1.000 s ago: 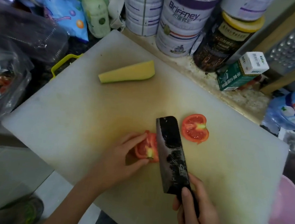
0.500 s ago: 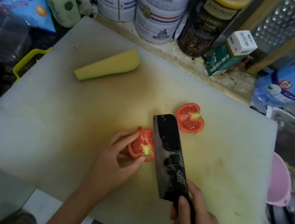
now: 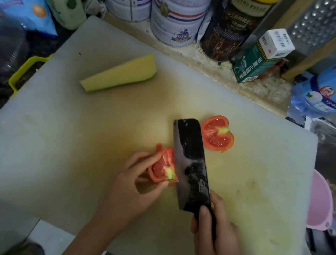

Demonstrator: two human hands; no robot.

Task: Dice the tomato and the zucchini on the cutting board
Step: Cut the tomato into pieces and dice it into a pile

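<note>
– tomato half (image 3: 162,167), red, cut face up, near the middle of white plastic cutting board (image 3: 60,138); pinched from far and near sides between fingers and thumb of left hand (image 3: 135,185).
– and right hand (image 3: 216,239)?
– curled tight round black handle of dark broad-bladed cleaver (image 3: 190,162); blade set against right side of the held half, tip pointing away from the body.
– second red tomato half (image 3: 217,133)?
– flat on the board, cut face up, just right of the blade's far end, apart from the held one, untouched by either of the hands.
– pale yellow-green zucchini wedge (image 3: 121,73)?
– in one piece, lying toward far left of the board, well apart from tomato, cleaver and hands.
– beyond the board?
– speckled counter (image 3: 218,74) along far edge, crowded with white and purple tins (image 3: 172,16), dark jar with yellow lid (image 3: 232,27), green and white carton (image 3: 258,62); pink plastic bowl (image 3: 319,201) off the right edge.
</note>
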